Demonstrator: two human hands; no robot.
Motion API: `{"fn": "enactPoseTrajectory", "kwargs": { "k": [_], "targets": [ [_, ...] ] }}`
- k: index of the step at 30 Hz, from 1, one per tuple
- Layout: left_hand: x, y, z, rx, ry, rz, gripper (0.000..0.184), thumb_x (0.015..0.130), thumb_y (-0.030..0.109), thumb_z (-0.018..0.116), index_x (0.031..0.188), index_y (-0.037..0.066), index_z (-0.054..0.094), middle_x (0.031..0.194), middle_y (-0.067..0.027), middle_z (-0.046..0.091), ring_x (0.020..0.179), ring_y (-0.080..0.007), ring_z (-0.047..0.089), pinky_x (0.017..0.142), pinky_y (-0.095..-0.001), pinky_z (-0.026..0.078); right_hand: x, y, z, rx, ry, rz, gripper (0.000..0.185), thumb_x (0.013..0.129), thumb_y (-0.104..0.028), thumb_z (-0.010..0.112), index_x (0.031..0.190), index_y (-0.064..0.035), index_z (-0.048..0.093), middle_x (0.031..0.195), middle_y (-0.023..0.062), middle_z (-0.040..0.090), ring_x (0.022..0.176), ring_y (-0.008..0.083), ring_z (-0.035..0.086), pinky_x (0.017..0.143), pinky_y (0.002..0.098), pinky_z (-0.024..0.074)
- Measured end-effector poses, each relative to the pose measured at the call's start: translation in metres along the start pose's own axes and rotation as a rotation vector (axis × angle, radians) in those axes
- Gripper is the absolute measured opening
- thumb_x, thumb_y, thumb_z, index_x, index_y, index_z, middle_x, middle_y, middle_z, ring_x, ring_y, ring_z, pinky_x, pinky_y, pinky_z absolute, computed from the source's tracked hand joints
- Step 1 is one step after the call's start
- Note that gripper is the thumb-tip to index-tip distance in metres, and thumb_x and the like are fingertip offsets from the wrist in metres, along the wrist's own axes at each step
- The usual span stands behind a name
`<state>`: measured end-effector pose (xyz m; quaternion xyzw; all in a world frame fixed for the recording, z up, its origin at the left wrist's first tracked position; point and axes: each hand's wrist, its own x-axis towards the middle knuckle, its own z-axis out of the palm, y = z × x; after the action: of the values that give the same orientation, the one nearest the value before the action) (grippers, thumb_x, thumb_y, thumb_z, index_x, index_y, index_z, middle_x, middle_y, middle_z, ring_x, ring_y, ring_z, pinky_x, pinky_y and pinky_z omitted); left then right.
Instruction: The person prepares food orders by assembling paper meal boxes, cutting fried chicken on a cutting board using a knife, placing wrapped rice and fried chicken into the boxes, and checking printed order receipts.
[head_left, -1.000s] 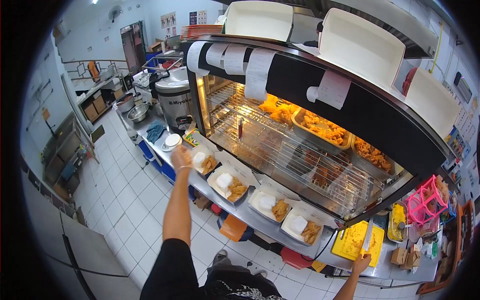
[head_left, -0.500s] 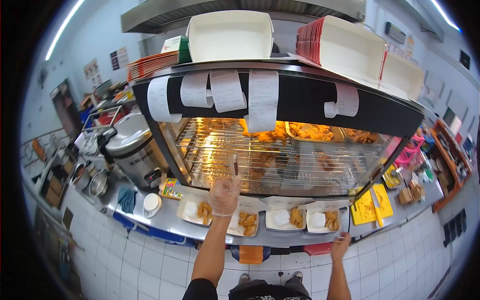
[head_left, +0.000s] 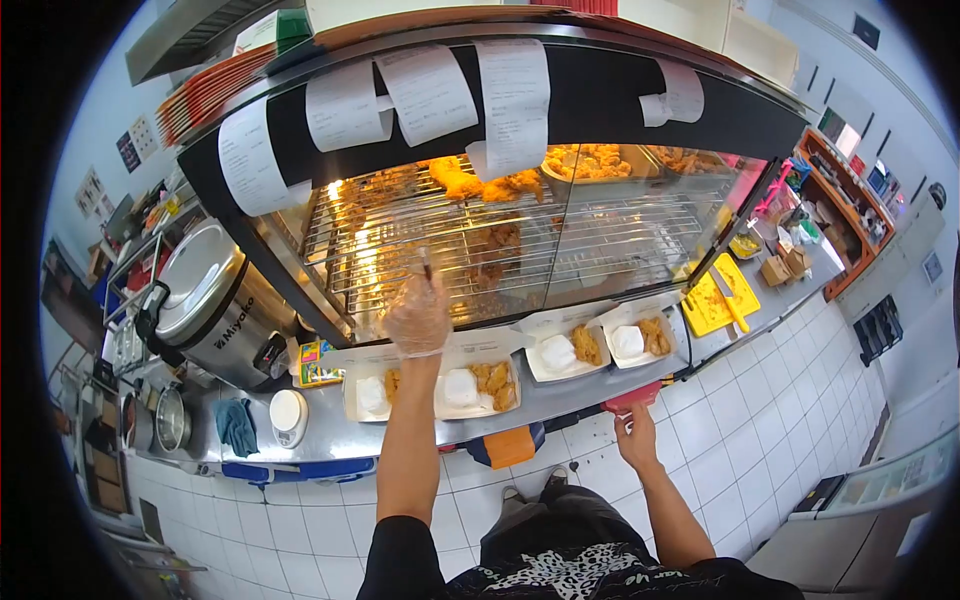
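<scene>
My left hand (head_left: 418, 318), in a clear plastic glove, is raised at the glass front of the lit food warmer (head_left: 640, 155). Its fingertips meet the lower end of the small door handle (head_left: 427, 264); their grip is blurred. Bare and empty, my right hand (head_left: 636, 436) hangs in front of the counter edge with loosely curled fingers, thumb apart. Boxes with white rounded portions and fried pieces (head_left: 478, 388) line the counter below the warmer; my left forearm partly covers the leftmost box. A knife (head_left: 737, 314) lies on the yellow cutting board (head_left: 708, 308).
Left of the warmer stands a large Miyako pot (head_left: 222, 315), with a blue cloth (head_left: 236, 427) and a white scale (head_left: 288, 416) in front. Paper slips (head_left: 515, 100) hang from the warmer's top. Small brown boxes (head_left: 785, 265) sit at the right.
The view has swung right and closer. My left hand has moved from beside the leftmost box to the warmer's door handle. My right hand has let go of the knife and drawn back.
</scene>
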<state>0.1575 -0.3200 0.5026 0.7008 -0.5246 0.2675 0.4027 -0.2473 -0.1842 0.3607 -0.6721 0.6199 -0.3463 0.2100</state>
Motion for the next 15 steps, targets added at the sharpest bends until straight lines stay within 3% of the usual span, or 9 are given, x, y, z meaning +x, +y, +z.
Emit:
{"fn": "enactPoseTrajectory", "kwargs": {
  "k": [2, 3, 4, 10, 15],
  "targets": [
    [-0.001, -0.017, -0.008, -0.025, -0.015, -0.034, 0.022, 0.091, 0.034, 0.071, 0.093, 0.012, 0.066, 0.068, -0.0119, 0.066, 0.052, -0.0321, 0.064, 0.047, -0.0449, 0.048, -0.002, -0.005, -0.001, 0.019, -0.002, 0.022, 0.022, 0.084, -0.001, 0.067, 0.104, -0.0025, 0.058, 0.096, 0.0144, 0.063, 0.074, 0.0274, 0.065, 0.065, 0.0386, 0.0509],
    [0.003, -0.027, -0.011, -0.058, 0.044, 0.046, 0.025, 0.091, 0.032, 0.072, 0.085, 0.01, 0.062, 0.067, -0.0138, 0.066, 0.055, -0.0338, 0.065, 0.049, -0.0464, 0.049, -0.005, -0.002, 0.002, 0.003, -0.03, 0.054, 0.026, 0.083, 0.0, 0.068, 0.107, -0.0022, 0.059, 0.098, 0.0153, 0.062, 0.074, 0.0284, 0.065, 0.069, 0.0381, 0.0524],
    [0.009, -0.021, -0.031, -0.017, 0.002, -0.062, 0.024, 0.087, 0.029, 0.073, 0.083, 0.009, 0.061, 0.068, -0.0127, 0.066, 0.052, -0.0339, 0.063, 0.049, -0.0451, 0.05, -0.006, 0.003, 0.007, 0.024, -0.034, 0.042, 0.025, 0.083, 0.0, 0.068, 0.106, -0.0023, 0.059, 0.098, 0.0148, 0.063, 0.075, 0.0277, 0.065, 0.068, 0.0376, 0.0525],
    [0.013, -0.081, -0.045, 0.253, 0.059, 0.018, 0.022, 0.09, 0.029, 0.07, 0.087, 0.008, 0.063, 0.068, -0.0141, 0.064, 0.057, -0.0344, 0.066, 0.05, -0.0453, 0.052, -0.015, 0.01, 0.029, 0.087, -0.107, -0.019, 0.022, 0.084, 0.0, 0.068, 0.105, -0.0013, 0.061, 0.098, 0.0148, 0.065, 0.078, 0.0267, 0.067, 0.067, 0.0356, 0.0535],
    [0.015, -0.105, -0.067, 0.187, 0.014, -0.09, 0.027, 0.091, 0.034, 0.07, 0.088, 0.008, 0.064, 0.073, -0.014, 0.067, 0.06, -0.0363, 0.067, 0.055, -0.0457, 0.054, -0.001, 0.0, 0.029, 0.115, -0.146, -0.023, 0.02, 0.086, -0.002, 0.067, 0.105, -0.0001, 0.063, 0.096, 0.0151, 0.065, 0.08, 0.027, 0.067, 0.071, 0.0364, 0.0539]
  ]
}}
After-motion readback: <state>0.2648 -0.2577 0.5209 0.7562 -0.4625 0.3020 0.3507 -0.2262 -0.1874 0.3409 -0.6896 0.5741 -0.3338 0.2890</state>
